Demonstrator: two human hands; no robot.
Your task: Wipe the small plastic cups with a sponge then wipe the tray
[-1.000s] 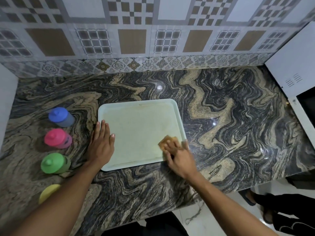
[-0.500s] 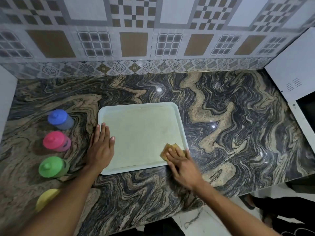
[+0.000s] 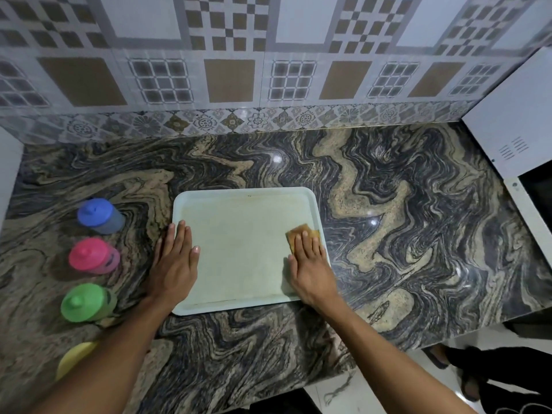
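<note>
On the marbled surface [image 3: 388,234], the pale tray [image 3: 245,249] lies under both hands. The left hand [image 3: 176,264] rests flat, pinning its left rim, while the right hand [image 3: 310,267], fingers straight, presses a brown sponge [image 3: 298,230] at its right edge. The small plastic cups [image 3: 91,255] stand apart to the left. Tray-wiping seems underway; next, the sponge likely needs sweeping across the middle.
</note>
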